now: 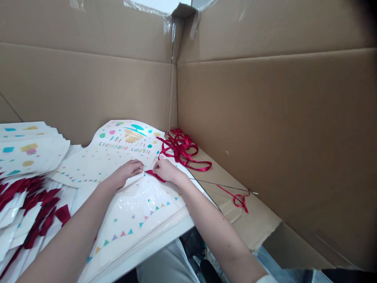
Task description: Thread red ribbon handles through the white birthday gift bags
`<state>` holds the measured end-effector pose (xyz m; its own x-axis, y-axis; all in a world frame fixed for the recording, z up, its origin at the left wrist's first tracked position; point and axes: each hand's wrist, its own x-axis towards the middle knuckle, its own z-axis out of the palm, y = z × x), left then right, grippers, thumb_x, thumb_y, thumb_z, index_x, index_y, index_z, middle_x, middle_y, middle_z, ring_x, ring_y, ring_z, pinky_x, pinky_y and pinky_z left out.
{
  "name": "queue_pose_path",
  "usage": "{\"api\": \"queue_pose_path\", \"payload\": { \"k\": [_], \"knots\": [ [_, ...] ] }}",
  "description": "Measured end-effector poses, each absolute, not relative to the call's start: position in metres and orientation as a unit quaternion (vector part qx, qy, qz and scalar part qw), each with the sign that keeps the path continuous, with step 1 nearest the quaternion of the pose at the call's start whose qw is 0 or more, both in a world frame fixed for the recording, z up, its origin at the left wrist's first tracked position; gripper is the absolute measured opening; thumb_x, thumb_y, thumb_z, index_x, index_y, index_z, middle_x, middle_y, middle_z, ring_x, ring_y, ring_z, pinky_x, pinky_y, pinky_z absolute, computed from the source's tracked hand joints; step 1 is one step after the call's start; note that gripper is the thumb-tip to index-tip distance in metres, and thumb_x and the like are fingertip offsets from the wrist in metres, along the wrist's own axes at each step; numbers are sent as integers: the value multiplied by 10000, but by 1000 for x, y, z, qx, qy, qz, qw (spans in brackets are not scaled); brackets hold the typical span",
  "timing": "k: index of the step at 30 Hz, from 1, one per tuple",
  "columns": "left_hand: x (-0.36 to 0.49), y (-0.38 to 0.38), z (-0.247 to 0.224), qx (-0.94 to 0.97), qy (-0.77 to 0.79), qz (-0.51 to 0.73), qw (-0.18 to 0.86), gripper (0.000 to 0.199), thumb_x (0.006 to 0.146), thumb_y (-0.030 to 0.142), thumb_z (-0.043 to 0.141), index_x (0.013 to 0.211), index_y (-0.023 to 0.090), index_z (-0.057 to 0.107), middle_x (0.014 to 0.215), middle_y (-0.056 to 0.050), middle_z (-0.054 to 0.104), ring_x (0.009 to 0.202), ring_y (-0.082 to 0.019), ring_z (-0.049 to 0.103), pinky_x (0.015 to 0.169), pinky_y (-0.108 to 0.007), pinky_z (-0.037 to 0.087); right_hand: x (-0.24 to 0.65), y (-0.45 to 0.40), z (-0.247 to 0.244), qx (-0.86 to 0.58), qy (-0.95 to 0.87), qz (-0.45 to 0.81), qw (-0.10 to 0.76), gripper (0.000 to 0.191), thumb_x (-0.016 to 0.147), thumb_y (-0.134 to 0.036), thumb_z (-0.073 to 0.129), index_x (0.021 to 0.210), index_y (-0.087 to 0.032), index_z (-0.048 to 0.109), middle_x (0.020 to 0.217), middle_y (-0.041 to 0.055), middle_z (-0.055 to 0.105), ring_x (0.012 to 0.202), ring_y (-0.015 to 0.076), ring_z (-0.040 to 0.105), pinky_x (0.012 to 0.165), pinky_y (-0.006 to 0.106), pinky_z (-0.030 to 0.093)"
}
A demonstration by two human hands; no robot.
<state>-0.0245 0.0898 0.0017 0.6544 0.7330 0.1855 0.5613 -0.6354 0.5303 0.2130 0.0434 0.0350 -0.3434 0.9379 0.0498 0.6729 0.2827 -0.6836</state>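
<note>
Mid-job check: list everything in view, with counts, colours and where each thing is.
printed plastic bag: 1, white with pastel "Happy Birthday" print, under both hands
stacked bags: count unclear, white with coloured print and dark red ribbon, far left
ribbon heap: 1, dark red, tangled, right of the printed bag
metal rod: 1, grey, running right from the hands
ribbon loop: 1, red, at the rod's far end
cardboard box walls: 2, brown, behind and right
left hand: on the bag, by the rod's tip
right hand: on a red ribbon end

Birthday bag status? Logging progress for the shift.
Left hand, right hand at top edge of printed plastic bag; right on red ribbon. Thin wire runs past it. Ribbon heap beside, not blocking.
</note>
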Motion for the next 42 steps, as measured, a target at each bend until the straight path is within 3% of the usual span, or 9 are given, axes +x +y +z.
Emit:
{"api": "queue_pose_path", "payload": {
  "k": [4, 16, 24, 31, 42],
  "knots": [
    [-22, 79, 13, 887, 390, 165, 184, 332, 964, 476, 448, 947, 228, 667, 1161, -74, 661, 1109, -251, 569, 1030, -373, 444, 216, 49, 27, -512, -777, 290, 223, 130, 789, -100, 554, 685, -159, 603, 759, 40, 676, 696, 139, 571, 616, 217, 380],
    [-19, 85, 12, 897, 387, 137, 163, 242, 940, 431, 522, 905, 238, 663, 1127, -53, 667, 1162, -259, 539, 1025, -372, 427, 224, 51, 28, -519, -783, 291, 181, 147, 808, -164, 598, 662, -160, 603, 748, 48, 678, 668, 137, 554, 584, 222, 360],
    [-23, 95, 1, 906, 365, 145, 158, 333, 999, 452, 427, 927, 227, 661, 1102, -63, 655, 1104, -238, 543, 977, -340, 431, 224, 42, 41, -527, -772, 284, 212, 109, 818, -132, 584, 713, -156, 604, 749, 50, 675, 632, 133, 532, 554, 238, 319],
    [-30, 111, -13, 914, 345, 145, 156, 442, 1025, 521, 362, 885, 230, 662, 1124, -63, 649, 1117, -230, 545, 994, -334, 428, 220, 44, 37, -508, -785, 282, 215, 160, 800, -124, 564, 647, -170, 552, 692, 27, 611, 632, 133, 498, 560, 237, 325],
    [-21, 87, 8, 901, 376, 144, 160, 407, 1035, 497, 337, 1012, 223, 636, 1148, -72, 660, 1115, -240, 551, 1000, -368, 433, 212, 44, 28, -512, -783, 278, 218, 140, 833, -147, 555, 708, -170, 614, 739, 45, 674, 667, 151, 544, 589, 234, 358]
  ]
}}
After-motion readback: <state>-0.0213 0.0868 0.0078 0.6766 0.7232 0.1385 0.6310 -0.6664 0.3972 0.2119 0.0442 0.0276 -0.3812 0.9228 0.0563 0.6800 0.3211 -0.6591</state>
